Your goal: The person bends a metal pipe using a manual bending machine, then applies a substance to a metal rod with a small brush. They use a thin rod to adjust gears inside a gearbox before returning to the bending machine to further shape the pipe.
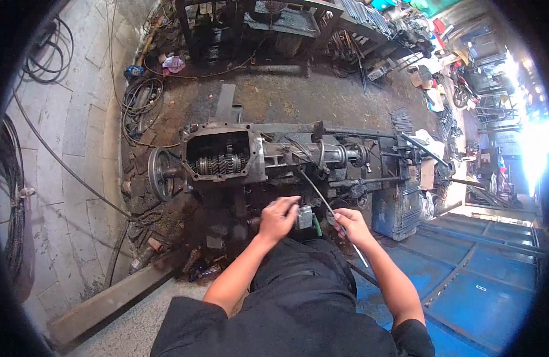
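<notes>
A long thin metal rod (321,196) slants from the machine's shaft section down to the right, and my right hand (353,229) is closed around its lower part. Its upper end meets the machine beside the shaft housing. My left hand (278,219) is in front of the machine with fingers apart, and I see nothing in it. Beyond both hands lies an open gearbox (256,160), its gears (224,163) showing through the rectangular opening. Close to my left hand is a small grey metal block (305,218), with a green object (317,226) beside it.
A handwheel (161,174) sticks out at the gearbox's left. At right stand a grey metal box (398,214) and blue metal panels (465,262). Hoses (140,101) coil by the left wall, and a metal beam (111,303) lies at lower left. A workbench (280,24) stands behind.
</notes>
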The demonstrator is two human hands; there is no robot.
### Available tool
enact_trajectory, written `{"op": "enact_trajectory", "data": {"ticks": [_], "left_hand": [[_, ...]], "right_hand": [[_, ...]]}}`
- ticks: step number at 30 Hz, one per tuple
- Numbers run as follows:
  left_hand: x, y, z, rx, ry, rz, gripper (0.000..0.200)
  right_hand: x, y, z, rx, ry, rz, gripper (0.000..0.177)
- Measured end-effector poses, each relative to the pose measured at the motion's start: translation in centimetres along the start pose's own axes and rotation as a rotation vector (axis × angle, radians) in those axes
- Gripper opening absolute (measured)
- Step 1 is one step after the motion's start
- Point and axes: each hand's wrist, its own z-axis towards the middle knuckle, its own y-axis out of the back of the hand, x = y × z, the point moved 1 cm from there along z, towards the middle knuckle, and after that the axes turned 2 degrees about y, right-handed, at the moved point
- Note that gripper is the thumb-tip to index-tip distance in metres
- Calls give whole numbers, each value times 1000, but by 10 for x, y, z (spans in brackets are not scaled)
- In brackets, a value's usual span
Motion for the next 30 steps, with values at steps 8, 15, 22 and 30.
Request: {"op": "enact_trajectory", "data": {"ticks": [8, 15, 22, 30], "left_hand": [[-1, -57, 0, 215, -122, 79, 29], [-7, -70, -5, 156, -126, 62, 28], [-10, -73, 2, 67, -149, 96, 25], [-13, -61, 14, 60, -164, 297, 29]], "right_hand": [[-24, -4, -1, -85, 41, 70, 24], [-19, -9, -2, -92, 97, 30, 26], [-9, -13, 8, -106, 91, 47, 24], [-8, -21, 44, -117, 219, -173, 24]]}}
